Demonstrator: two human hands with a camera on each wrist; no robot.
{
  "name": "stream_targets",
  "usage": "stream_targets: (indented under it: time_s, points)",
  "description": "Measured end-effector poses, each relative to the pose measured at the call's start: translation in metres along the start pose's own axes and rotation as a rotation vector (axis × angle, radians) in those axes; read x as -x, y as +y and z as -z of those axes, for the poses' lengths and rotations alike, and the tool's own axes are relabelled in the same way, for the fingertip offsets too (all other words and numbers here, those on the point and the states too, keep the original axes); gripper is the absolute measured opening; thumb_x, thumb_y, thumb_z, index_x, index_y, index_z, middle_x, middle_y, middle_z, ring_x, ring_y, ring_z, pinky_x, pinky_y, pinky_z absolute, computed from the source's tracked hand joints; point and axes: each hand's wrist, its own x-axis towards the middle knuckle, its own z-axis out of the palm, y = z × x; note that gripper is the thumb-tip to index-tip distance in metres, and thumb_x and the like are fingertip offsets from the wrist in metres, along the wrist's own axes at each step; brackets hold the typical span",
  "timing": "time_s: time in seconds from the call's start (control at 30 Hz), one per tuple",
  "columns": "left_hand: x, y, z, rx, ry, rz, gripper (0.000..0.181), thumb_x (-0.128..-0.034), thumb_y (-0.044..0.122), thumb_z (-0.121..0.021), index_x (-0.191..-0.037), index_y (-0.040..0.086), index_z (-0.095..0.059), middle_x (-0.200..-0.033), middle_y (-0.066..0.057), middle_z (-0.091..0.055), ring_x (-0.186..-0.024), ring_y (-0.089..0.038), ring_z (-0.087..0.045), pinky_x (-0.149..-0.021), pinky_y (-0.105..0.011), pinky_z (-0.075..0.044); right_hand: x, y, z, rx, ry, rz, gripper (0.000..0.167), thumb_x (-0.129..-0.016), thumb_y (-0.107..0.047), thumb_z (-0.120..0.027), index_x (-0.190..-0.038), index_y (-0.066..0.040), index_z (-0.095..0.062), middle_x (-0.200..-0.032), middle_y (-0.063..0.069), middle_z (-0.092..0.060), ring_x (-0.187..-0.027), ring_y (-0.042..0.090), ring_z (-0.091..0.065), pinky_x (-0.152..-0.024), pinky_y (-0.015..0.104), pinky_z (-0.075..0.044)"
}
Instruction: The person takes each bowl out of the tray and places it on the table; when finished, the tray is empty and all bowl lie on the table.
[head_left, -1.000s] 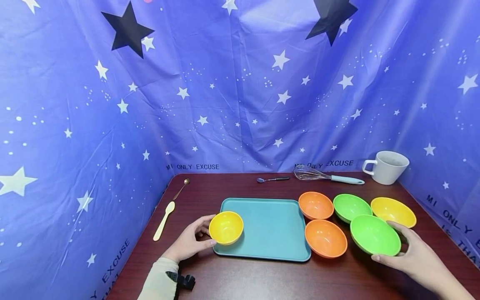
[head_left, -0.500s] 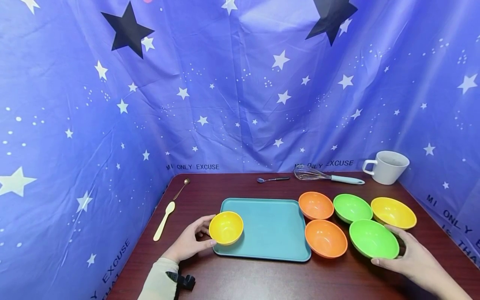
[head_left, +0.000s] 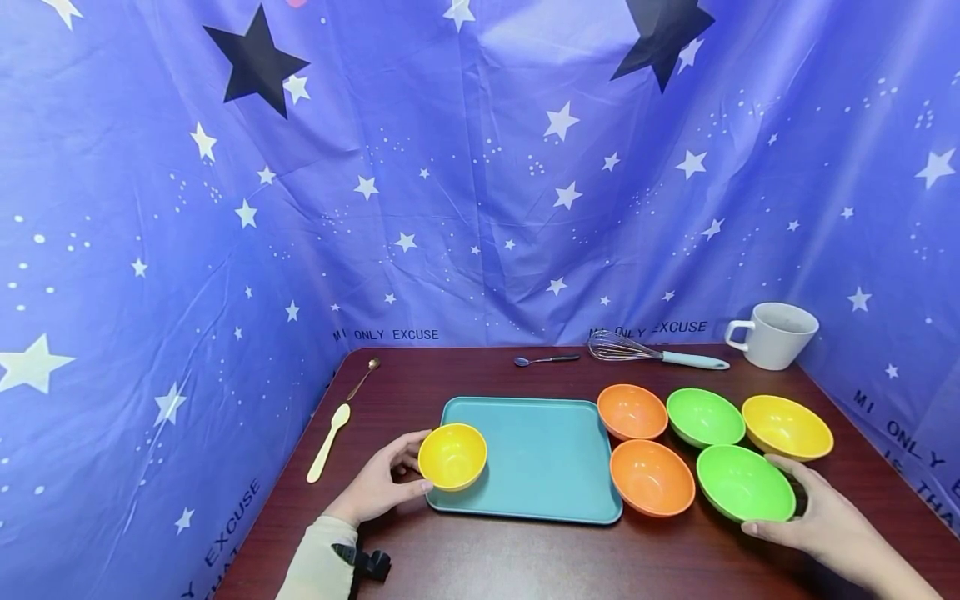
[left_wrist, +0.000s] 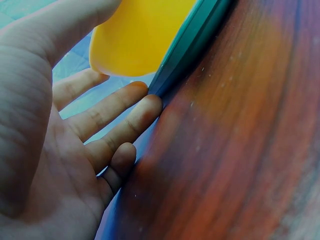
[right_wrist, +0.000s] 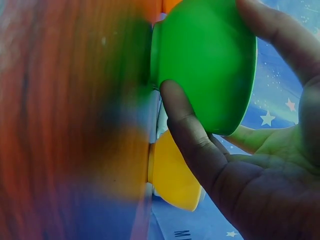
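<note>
My left hand [head_left: 386, 479] holds a small yellow bowl [head_left: 453, 456] between thumb and fingers at the left end of a teal tray [head_left: 540, 458]. In the left wrist view, that yellow bowl [left_wrist: 140, 40] sits above the tray's rim [left_wrist: 182, 47]. On the right, my right hand [head_left: 828, 517] grips the side of the front green bowl [head_left: 746, 483], thumb near its front and fingers behind. The right wrist view shows this green bowl [right_wrist: 205, 65] upright, its foot at the tabletop. Two orange bowls [head_left: 632, 412] [head_left: 652, 477] stand between it and the tray.
Behind are another green bowl [head_left: 705, 417] and a larger yellow bowl [head_left: 787, 427]. A whisk [head_left: 693, 360], a grey-white mug [head_left: 776, 335] and a small dark-handled spoon [head_left: 546, 359] lie along the back. A gold spoon [head_left: 363, 378] and a cream spoon [head_left: 327, 443] are at left.
My right hand has brought the front green bowl down and slightly toward me, leaving it clear of the rear green bowl's rim. My left hand and the small yellow bowl have stayed still.
</note>
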Motion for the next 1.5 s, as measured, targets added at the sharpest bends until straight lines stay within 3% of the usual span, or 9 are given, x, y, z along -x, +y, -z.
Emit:
stream_targets:
  time_s: [0.1,0.2,0.47,1.07,1.33,1.5]
  points:
    - [0.0005,0.0006,0.0003,-0.004,0.0,0.011,0.077,-0.0875,0.03,-0.088,-0.154,0.027,-0.049,-0.124,0.004,-0.068,-0.101,-0.019,-0.066,-0.085,-0.036,-0.05,0.0003,0.0005,-0.0007,0.003,0.009,0.01,0.095,-0.075,-0.036,-0.095,-0.149,0.0,-0.046,-0.14,0.033,-0.053,-0.108,0.005,-0.049,-0.075,0.022,-0.037]
    - [0.0011,0.0015,0.0005,-0.009,0.001,0.016,0.077,-0.0875,0.03,-0.088,-0.154,0.027,-0.049,-0.124,0.004,-0.068,-0.101,-0.019,-0.066,-0.086,-0.036,-0.05,0.0,0.0003,-0.0011,-0.003,0.006,0.015,0.095,-0.075,-0.036,-0.095,-0.148,0.001,-0.046,-0.138,0.033,-0.054,-0.106,-0.007,-0.043,-0.074,0.021,-0.038]
    - [0.0012,0.0035,0.0002,-0.004,-0.001,0.053,0.078,-0.086,0.033,-0.089,-0.154,0.032,-0.049,-0.124,0.008,-0.068,-0.103,-0.019,-0.066,-0.088,-0.035,-0.049,-0.0008,0.0,0.0003,-0.002,-0.026,-0.003,0.095,-0.077,-0.037,-0.094,-0.148,0.003,-0.045,-0.138,0.034,-0.055,-0.105,-0.003,-0.046,-0.073,0.022,-0.041]
    - [0.0003,0.0033,0.0003,-0.003,-0.003,0.037,0.078,-0.0864,0.032,-0.088,-0.154,0.032,-0.049,-0.124,0.008,-0.068,-0.103,-0.019,-0.066,-0.087,-0.035,-0.049,-0.0007,0.0021,-0.0008,-0.01,-0.034,0.001,0.095,-0.078,-0.036,-0.093,-0.149,0.004,-0.043,-0.139,0.034,-0.053,-0.105,-0.011,-0.041,-0.074,0.02,-0.04]
    - [0.0006,0.0007,0.0004,-0.01,-0.003,-0.007,0.082,-0.0845,0.031,-0.09,-0.155,0.028,-0.049,-0.125,0.006,-0.068,-0.103,-0.018,-0.066,-0.086,-0.036,-0.05,0.0018,-0.0003,-0.0026,-0.096,-0.002,0.042,0.104,-0.078,-0.026,-0.094,-0.158,0.001,-0.033,-0.143,0.035,-0.048,-0.108,-0.018,-0.034,-0.079,0.006,-0.027]
    - [0.0,0.0029,0.0015,-0.018,-0.012,0.02,0.085,-0.0804,0.034,-0.093,-0.153,0.031,-0.049,-0.126,0.009,-0.067,-0.105,-0.018,-0.065,-0.087,-0.036,-0.05,-0.0016,-0.0056,0.0023,-0.098,-0.005,0.045,0.101,-0.08,-0.027,-0.093,-0.156,0.005,-0.034,-0.138,0.034,-0.051,-0.104,-0.019,-0.04,-0.076,0.009,-0.038]
